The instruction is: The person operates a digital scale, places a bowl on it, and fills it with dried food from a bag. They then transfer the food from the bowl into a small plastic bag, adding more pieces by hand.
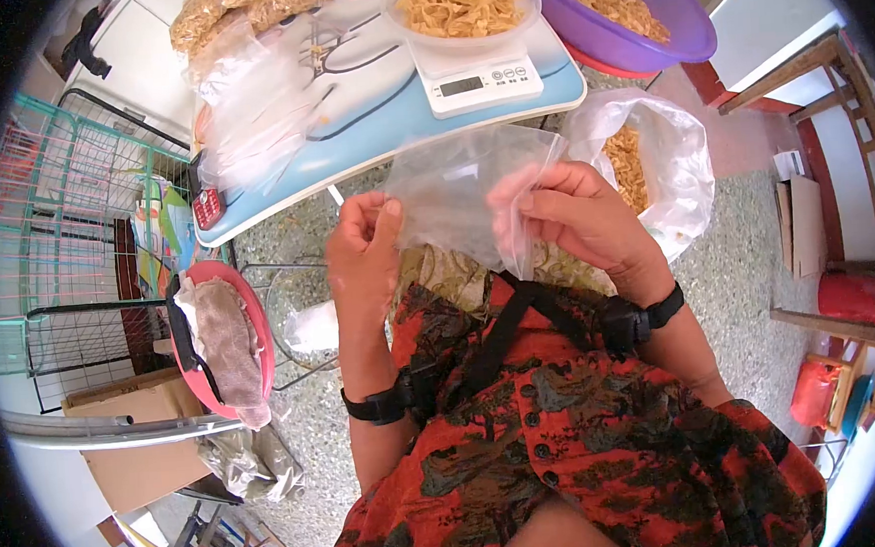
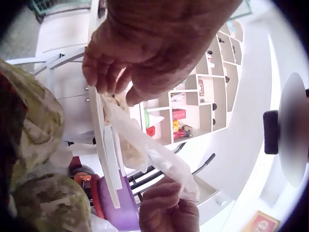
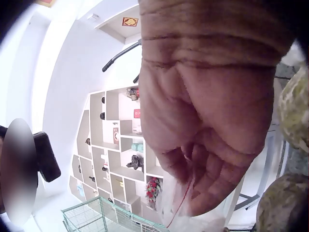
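Observation:
A clear plastic zip bag [image 1: 442, 188] is stretched between my two hands over my lap, in front of the table. My left hand [image 1: 364, 248] pinches its left edge between thumb and fingers. At the other end, my right hand [image 1: 589, 219] grips the bag near its right edge, some fingertips showing through the film. A thin red line [image 3: 182, 205] runs along the bag beside the right fingers. Just beyond the bag, a white digital scale [image 1: 487, 92] carries a clear bowl [image 1: 534, 17] of pale yellow strips [image 1: 461, 3].
Clear bags [image 1: 257, 114] lie piled on the table's [image 1: 368, 127] left, near a red calculator [image 1: 209, 209]. Filled bags [image 1: 231, 15] are behind. A purple basin [image 1: 689, 42] and a white sack [image 1: 690, 178] hold more pieces. A cloth [image 1: 226, 332] lies in a pink basin [image 1: 257, 310].

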Available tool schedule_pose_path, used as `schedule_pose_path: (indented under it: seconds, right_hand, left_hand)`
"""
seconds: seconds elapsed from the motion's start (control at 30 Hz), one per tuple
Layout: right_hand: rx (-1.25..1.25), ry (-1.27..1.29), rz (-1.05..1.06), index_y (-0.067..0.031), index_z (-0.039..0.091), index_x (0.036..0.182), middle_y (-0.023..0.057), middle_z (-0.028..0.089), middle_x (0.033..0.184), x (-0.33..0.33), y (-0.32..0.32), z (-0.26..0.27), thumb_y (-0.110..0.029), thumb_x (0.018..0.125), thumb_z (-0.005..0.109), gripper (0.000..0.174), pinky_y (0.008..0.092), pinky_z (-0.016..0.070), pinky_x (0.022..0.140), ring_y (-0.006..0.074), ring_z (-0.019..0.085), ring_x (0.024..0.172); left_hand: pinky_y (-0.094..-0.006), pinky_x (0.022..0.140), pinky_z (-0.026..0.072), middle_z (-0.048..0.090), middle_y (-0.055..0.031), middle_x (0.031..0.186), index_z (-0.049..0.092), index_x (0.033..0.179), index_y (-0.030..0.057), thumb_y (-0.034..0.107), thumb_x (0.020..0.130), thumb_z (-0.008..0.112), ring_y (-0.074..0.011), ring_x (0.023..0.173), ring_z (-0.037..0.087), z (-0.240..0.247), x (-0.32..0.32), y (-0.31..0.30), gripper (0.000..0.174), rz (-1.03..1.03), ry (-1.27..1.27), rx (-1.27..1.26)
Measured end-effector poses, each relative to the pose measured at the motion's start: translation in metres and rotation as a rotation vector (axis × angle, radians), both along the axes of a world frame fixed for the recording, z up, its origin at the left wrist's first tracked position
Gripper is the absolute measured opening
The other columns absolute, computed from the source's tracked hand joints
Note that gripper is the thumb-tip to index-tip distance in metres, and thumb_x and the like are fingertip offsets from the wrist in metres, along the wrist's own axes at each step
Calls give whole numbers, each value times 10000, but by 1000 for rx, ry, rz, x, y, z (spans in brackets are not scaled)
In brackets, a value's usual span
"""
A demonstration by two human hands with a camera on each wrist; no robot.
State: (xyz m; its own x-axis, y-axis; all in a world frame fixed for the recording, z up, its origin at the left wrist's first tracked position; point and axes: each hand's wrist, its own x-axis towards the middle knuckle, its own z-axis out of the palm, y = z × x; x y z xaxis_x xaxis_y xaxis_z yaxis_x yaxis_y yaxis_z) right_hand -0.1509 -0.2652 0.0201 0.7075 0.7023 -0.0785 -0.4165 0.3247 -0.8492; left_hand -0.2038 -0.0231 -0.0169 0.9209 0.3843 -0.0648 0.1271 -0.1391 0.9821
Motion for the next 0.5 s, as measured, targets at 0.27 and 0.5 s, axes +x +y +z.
schedule_pose_path:
  seconds: [0.27, 0.5]
  right_hand:
    - [-382, -223, -143, -34, 686, 930, -20, 653, 764, 0, 9, 2, -241, 974, 606, 227, 226, 480, 636, 57, 585, 675]
    - [-525, -391, -187, -10, 679, 862, -36, 618, 719, -5, 25, 10, -256, 954, 627, 268, 235, 448, 600, 41, 539, 675]
  left_hand:
    - [-214, 631, 445, 611, 19, 803, 625, 1001, 31, 196, 896, 713, -59, 673, 510, 50, -7, -14, 215, 2, -245, 35]
    - [-230, 681, 474, 635, 1, 848, 629, 1081, 24, 197, 898, 701, -65, 751, 563, 60, -7, -47, 262, -422, -57, 104]
